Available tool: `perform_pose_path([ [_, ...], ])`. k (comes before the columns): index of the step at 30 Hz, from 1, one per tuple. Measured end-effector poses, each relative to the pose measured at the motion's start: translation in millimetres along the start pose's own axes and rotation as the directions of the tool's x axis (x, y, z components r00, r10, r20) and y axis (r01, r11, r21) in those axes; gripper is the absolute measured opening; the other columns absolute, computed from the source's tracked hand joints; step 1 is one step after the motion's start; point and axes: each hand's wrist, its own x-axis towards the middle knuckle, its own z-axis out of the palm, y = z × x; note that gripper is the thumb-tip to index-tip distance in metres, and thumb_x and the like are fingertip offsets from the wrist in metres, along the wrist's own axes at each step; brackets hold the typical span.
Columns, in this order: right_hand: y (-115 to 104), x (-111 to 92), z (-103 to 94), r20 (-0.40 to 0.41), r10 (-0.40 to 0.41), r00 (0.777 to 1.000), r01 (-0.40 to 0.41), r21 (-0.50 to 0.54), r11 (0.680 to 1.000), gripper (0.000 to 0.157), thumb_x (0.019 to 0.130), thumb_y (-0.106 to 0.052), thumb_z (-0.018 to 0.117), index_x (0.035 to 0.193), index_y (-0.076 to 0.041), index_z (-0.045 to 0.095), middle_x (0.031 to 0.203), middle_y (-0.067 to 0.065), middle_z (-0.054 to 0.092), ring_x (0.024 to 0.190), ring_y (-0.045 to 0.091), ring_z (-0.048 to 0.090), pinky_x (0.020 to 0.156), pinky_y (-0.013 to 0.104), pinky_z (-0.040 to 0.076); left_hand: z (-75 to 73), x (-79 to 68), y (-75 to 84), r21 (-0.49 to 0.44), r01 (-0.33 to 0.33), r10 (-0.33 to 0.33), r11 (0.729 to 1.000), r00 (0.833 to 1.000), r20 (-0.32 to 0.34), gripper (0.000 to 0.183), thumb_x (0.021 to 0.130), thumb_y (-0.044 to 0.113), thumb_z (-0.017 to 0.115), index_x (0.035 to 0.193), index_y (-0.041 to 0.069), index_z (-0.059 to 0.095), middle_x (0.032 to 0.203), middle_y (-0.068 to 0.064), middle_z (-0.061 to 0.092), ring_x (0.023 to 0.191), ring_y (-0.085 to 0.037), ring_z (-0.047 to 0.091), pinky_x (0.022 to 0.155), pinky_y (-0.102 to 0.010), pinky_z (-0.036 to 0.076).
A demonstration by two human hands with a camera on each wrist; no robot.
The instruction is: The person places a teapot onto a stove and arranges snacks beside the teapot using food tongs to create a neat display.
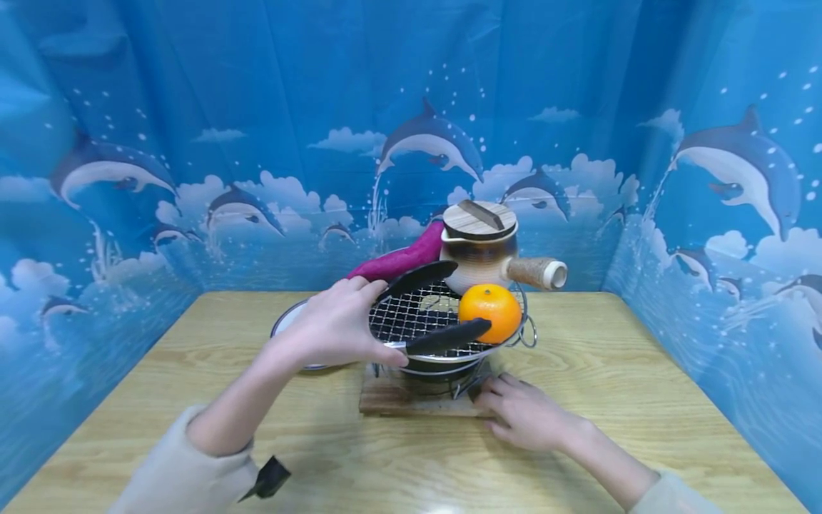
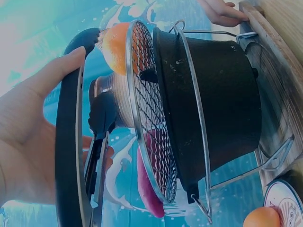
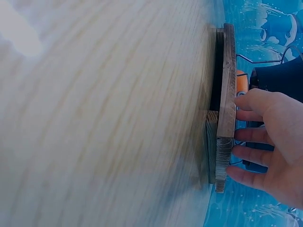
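Observation:
My left hand (image 1: 340,325) grips a pair of black tongs (image 1: 449,338) above a wire grill mesh (image 1: 401,318). The tongs' two arms are spread apart. One tip overlaps the orange (image 1: 497,310) on the mesh's right side; I cannot tell if they touch. My right hand (image 1: 529,415) rests its fingertips on the right end of a wooden board (image 1: 411,407), fingers fairly straight in the right wrist view. On that board stands the black stove (image 2: 218,94) under the mesh.
A lidded clay teapot (image 1: 475,257) with a wrapped side handle sits at the mesh's back. Left of it lies a purple sweet potato (image 1: 404,260). A rimmed plate (image 1: 282,318) stands beyond my left hand, with another orange fruit (image 2: 262,218) on it.

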Motion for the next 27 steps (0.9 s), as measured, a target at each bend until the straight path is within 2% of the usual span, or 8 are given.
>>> perform_pose_path([
  [8,1.0,0.0,1.3,-0.004,-0.006,1.000,0.006,-0.009,1.000,0.021,0.080,-0.025,0.067,0.099,-0.016,0.066,0.102,0.000,0.059,0.094,0.018,0.053,0.083,0.036,0.048,-5.3,-3.8,-8.0,-0.050,0.023,-0.023,0.998,1.000,0.002,0.108,0.056,0.065,0.075,0.141,0.008,0.038,0.130,-0.012,0.049,0.115,-0.029,0.046,0.087,-0.051,0.045],
  [12,1.0,-0.2,1.4,-0.009,-0.009,1.000,0.009,-0.014,1.000,0.022,0.080,-0.025,0.067,0.099,-0.016,0.066,0.102,0.000,0.059,0.094,0.018,0.053,0.083,0.036,0.048,-7.6,-5.2,-14.4,-0.083,0.026,-0.027,0.996,1.000,-0.010,0.110,0.057,0.066,0.073,0.143,0.010,0.035,0.121,-0.011,0.052,0.104,-0.025,0.051,0.078,-0.045,0.047],
  [15,0.6,-0.2,1.0,-0.005,-0.004,1.000,0.004,-0.013,1.000,0.022,0.080,-0.025,0.066,0.100,-0.016,0.066,0.103,0.000,0.059,0.094,0.018,0.054,0.083,0.036,0.048,-9.4,-6.1,-19.4,-0.110,0.042,-0.043,0.993,0.999,-0.013,0.109,0.059,0.065,0.073,0.144,0.011,0.033,0.120,-0.012,0.052,0.102,-0.026,0.051,0.076,-0.046,0.047],
  [20,-0.2,-0.2,0.7,0.004,0.005,1.000,-0.005,-0.002,1.000,0.021,0.081,-0.025,0.066,0.100,-0.017,0.066,0.102,-0.001,0.059,0.094,0.017,0.053,0.083,0.036,0.048,-11.9,-6.8,-29.1,-0.142,0.075,-0.078,0.987,0.997,-0.014,0.109,0.061,0.066,0.071,0.144,0.008,0.032,0.135,-0.018,0.044,0.119,-0.036,0.043,0.087,-0.057,0.041],
  [27,-0.4,-0.5,0.5,0.004,0.010,1.000,-0.010,0.000,1.000,0.021,0.080,-0.025,0.066,0.099,-0.017,0.066,0.100,-0.002,0.058,0.092,0.016,0.053,0.081,0.034,0.048,-16.1,-6.7,-42.8,-0.167,0.125,-0.130,0.978,0.991,-0.023,0.106,0.065,0.066,0.069,0.143,0.004,0.032,0.136,-0.021,0.041,0.121,-0.038,0.041,0.089,-0.059,0.039],
])
